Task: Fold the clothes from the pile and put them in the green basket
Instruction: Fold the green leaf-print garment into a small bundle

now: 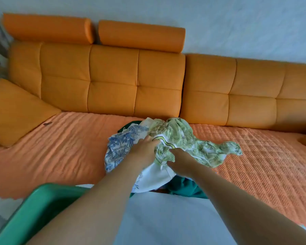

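A pile of clothes lies on the orange sofa seat. On top is a green-and-white floral garment (198, 147), crumpled and spreading to the right. A blue-and-white floral piece (120, 147) lies left of it, and a dark green garment (185, 188) shows underneath at the front. My left hand (145, 151) grips the green floral garment at its left side. My right hand (182, 161) holds the same garment at its near edge, fingers buried in the cloth. The green basket (42, 206) stands at the lower left, partly hidden by my left forearm.
The orange sofa (113, 76) has a tufted backrest and two headrest cushions. A ribbed orange cover (60, 147) spreads over the seat. A loose orange cushion (12, 110) leans at the left. A small dark speck (47, 123) lies on the cover.
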